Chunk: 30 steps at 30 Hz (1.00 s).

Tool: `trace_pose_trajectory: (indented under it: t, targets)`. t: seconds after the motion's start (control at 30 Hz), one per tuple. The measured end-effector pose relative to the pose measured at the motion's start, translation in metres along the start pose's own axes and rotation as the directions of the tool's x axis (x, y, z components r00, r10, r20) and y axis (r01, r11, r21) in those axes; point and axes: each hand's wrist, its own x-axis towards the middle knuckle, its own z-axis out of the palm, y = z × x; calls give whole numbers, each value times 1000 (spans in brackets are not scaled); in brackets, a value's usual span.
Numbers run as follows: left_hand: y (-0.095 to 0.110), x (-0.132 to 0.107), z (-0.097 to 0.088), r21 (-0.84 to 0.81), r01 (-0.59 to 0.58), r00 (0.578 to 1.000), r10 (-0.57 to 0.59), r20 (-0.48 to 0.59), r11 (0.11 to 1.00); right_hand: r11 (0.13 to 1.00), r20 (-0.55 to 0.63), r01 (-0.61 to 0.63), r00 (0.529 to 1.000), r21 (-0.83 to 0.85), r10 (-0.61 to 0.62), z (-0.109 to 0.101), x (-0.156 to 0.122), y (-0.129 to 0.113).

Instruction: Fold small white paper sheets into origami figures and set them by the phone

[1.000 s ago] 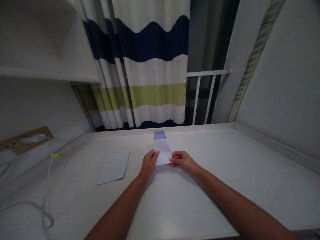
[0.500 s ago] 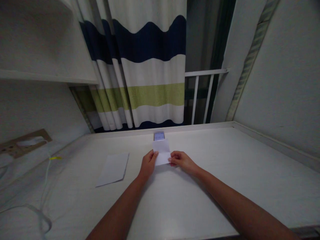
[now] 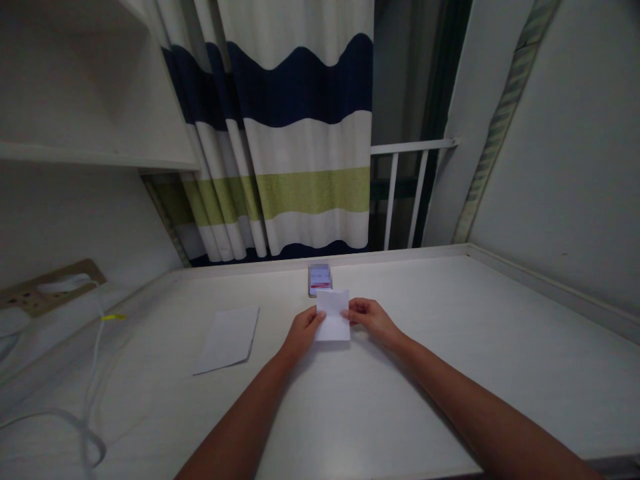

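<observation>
A small white sheet of paper [image 3: 333,327] with a crease across its middle is held up between both hands, above the white table [image 3: 400,413]. My left hand [image 3: 303,329] pinches its left edge, thumb on top. On the right edge, my right hand [image 3: 371,320] grips it between thumb and curled fingers. Just beyond the paper lies a phone [image 3: 319,275] with its screen lit; the paper hides its near end. To the left of my left hand, a stack of white paper [image 3: 229,339] rests flat on the table.
A white cable [image 3: 93,373] with a yellow tie [image 3: 114,317] runs down the left side from a wall socket panel [image 3: 55,287]. A striped curtain [image 3: 310,147] hangs behind the table's raised back edge. White railings [image 3: 391,200] stand right of it, and a shelf [image 3: 100,152] juts out upper left.
Both hands have shifted the paper slightly right and nearer to me, and it now sits straighter. More of the phone shows behind it. The right fingers have moved higher along the paper's edge.
</observation>
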Motion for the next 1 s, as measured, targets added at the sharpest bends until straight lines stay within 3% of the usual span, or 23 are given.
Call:
trace_pose_trajectory:
  t: [0.57,1.0]
  targets:
    - [-7,2,2,-54,24,998,-22,52,998,1000,-37,18,999,-14,-18,-7,4,1]
    - [-3,1,3,-82,39,996,-32,87,996,996,-79,64,995,69,-59,-7,3,-3]
